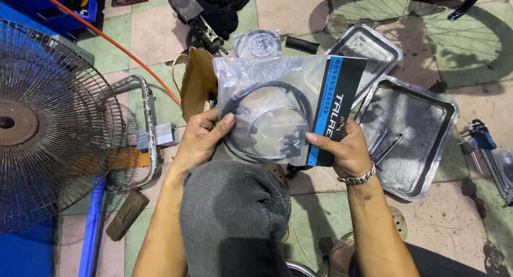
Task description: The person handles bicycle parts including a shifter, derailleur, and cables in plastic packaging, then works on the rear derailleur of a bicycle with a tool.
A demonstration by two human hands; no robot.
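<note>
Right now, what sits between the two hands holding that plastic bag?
In the head view, between the left hand and right hand lies the clear plastic bag, with coiled black cable inside.

The scene is moderately lit from overhead, somewhat dim toward the corners. Glare sits on the clear bag (278,108), whitening its upper part and hiding some of the contents. The metal trays (446,143) catch soft reflections along their rims. A wheel (422,9) throws a spoked shadow across the floor (299,12) at top right. The fan (51,122) bows slightly at the left edge. Focus is sharp at centre, softer at the edges.
</note>
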